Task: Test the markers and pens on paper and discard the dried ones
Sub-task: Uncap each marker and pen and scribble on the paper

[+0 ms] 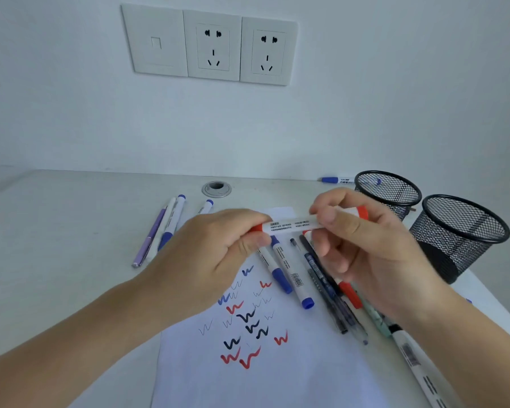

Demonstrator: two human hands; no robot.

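You've got the marker [289,225] level above the paper [277,378]; left hand [218,245] grip pinches its red end, right hand [362,245] grip clamps the barrel; pull straight apart, no bending; then scribble on a bare patch.

Print on marker [289,225], seemingly illegible

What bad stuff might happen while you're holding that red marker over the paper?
1. The left hand and right hand both grip the red marker. If its cap pops off suddenly, ink might smear fingers or streak the paper.
2. The right forearm hangs close above a white marker near the edge of the table and might knock it off.
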